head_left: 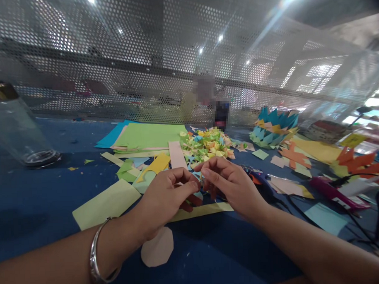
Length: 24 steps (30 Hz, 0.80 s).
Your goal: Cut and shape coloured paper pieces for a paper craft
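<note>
My left hand [166,194] and my right hand [231,184] meet over the blue table [39,197], fingertips pinched together on a small piece of paper [199,184] that is mostly hidden by the fingers. A silver bangle [97,255] circles my left wrist. Just beyond the hands lies a pile of small folded paper pieces [208,145] in green, yellow and orange. Under the hands lie a pale yellow strip [201,211] and a light green sheet [106,203]. A pink rounded cutout [157,247] lies below my left wrist.
A clear glass jar [18,127] stands at the far left. Green and blue sheets [145,135] are stacked at the back. A spiky paper craft [274,128] sits at the back right. Glue guns [334,193] with black cables, plus orange and yellow scraps, lie right. A perforated metal screen [174,55] backs the table.
</note>
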{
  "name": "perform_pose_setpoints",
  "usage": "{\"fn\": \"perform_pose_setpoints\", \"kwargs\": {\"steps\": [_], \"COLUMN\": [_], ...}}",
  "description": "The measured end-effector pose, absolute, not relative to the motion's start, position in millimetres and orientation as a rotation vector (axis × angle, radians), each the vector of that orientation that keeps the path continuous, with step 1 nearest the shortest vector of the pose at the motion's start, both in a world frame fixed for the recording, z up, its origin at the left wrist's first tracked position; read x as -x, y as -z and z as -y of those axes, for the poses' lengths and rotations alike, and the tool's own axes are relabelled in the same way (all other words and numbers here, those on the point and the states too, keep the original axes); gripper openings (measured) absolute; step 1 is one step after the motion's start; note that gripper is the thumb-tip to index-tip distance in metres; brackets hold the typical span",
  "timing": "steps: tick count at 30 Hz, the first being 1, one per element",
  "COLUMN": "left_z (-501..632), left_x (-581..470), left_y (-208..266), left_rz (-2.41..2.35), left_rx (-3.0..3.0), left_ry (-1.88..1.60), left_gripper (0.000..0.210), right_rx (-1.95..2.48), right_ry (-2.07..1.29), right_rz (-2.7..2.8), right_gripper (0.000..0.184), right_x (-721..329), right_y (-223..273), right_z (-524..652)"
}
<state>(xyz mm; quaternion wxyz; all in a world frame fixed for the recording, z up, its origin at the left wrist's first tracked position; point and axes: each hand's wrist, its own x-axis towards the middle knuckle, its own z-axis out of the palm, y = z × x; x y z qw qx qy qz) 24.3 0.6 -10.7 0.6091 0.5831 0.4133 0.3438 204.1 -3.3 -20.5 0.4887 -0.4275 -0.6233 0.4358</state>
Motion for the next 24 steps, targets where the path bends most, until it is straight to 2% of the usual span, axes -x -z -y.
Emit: {"fn": "perform_pose_setpoints", "kwargs": {"steps": [24], "left_z": [2.6], "left_x": [-22.2], "left_y": [4.4], "left_rz": [-1.063], "left_rx": [-1.56], "left_ry": [-0.763], "left_gripper": [0.021], "right_rx": [1.058], "right_ry": [-0.896], "right_rz": [1.66], "right_gripper": [0.02], "right_x": [-206.2], "right_y": [24.1], "right_z": [5.0]}}
